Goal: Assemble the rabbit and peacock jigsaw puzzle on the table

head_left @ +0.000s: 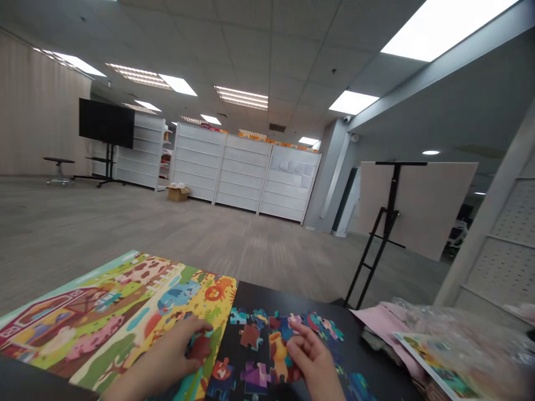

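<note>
My left hand [165, 356] lies over the lower edge of a colourful farm-scene jigsaw puzzle [104, 317], gripping a dark red and teal puzzle piece [199, 346] between its fingers. My right hand [312, 356] rests on a cluster of loose puzzle pieces [307, 328], fingertips among them. Whether those fingers pinch a piece is hidden. More separate pieces, such as a purple one [254, 376] and a brown one [251, 337], lie on the black tabletop [246, 295] between my hands.
To the right lie pink paper [387, 328], a printed puzzle picture card [434, 365] and a clear plastic bag [472, 345]. Beyond the table stand a black easel with a board [418, 209], white shelving units [246, 172], a cardboard box [178, 193] and a wall screen on a stand [106, 123].
</note>
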`<state>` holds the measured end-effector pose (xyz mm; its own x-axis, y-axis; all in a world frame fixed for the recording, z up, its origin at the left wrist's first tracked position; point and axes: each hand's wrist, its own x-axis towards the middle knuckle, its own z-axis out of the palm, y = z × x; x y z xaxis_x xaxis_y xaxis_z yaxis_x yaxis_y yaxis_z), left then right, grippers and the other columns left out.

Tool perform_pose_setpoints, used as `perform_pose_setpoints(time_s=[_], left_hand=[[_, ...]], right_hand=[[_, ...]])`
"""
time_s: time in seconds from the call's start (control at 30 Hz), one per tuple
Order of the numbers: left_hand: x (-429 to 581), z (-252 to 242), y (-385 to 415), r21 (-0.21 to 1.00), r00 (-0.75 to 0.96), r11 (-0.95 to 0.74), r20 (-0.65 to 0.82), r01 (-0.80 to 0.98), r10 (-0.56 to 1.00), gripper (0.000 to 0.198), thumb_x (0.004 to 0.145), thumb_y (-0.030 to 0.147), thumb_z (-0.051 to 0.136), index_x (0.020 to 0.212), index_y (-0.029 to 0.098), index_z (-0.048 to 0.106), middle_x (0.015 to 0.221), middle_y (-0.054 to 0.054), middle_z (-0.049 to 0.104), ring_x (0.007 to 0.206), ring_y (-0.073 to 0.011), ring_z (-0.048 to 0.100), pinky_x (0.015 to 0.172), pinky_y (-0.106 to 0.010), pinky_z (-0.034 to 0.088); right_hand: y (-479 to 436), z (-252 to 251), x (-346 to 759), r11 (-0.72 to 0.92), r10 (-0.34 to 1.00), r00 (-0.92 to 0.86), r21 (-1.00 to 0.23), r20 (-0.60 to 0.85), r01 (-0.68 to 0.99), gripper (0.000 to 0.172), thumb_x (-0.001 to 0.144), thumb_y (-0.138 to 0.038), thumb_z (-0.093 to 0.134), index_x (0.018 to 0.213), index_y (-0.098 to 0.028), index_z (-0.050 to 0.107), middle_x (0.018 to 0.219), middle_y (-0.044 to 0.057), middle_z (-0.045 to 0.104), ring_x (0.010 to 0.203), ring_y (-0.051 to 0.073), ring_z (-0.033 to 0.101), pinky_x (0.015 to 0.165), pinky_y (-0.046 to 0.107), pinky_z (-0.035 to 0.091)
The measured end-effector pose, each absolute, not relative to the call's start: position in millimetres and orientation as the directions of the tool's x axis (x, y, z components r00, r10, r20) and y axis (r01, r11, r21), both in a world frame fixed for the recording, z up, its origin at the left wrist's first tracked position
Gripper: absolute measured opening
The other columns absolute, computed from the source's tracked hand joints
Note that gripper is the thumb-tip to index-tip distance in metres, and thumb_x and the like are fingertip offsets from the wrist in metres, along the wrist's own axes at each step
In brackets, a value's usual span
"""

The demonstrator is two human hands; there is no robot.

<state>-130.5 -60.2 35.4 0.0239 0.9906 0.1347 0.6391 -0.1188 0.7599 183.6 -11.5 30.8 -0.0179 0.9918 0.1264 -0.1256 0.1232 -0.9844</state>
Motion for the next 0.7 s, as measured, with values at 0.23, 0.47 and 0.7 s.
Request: perform_pose_setpoints(time_s=[0.23,0.47,0.7], left_hand=[[-79,38,-59,0.982,0.103,-0.161,0.151,0.096,0.983,0.030,0.073,0.031,0.068,0.101,0.018,0.065,0.089,-0.002,0.068,0.080,-0.0205,0.065,0.071,-0.029,0.047],[-42,40,-67,0.975,0.174,-0.044,0.082,-0.216,0.981,0.042,0.074,0.044,0.078,0.104,0.020,0.062,0.087,0.001,0.066,0.072,-0.0144,0.060,0.067,-0.026,0.040],[-44,42,-68,0.968,0.162,0.015,0.027,-0.249,0.986,0.041,0.081,0.042,0.073,0.115,0.023,0.062,0.081,0.002,0.066,0.072,-0.0139,0.063,0.064,-0.024,0.041]], right_hand=[[-28,22,158,0.113,0.981,-0.141,-0.983,0.133,-0.146,0.061,0.061,-0.063,0.086,0.102,-0.020,0.067,0.066,-0.004,0.060,0.041,0.009,0.050,0.039,0.021,0.041],[-31,22,159,0.113,0.974,-0.186,-0.989,0.130,-0.101,0.060,0.064,-0.062,0.084,0.103,-0.020,0.065,0.067,-0.004,0.060,0.046,0.010,0.051,0.040,0.021,0.041],[-39,28,160,0.122,0.965,-0.223,-0.989,0.137,-0.080,0.056,0.068,-0.059,0.083,0.103,-0.020,0.063,0.067,-0.005,0.058,0.049,0.010,0.049,0.040,0.021,0.041]])
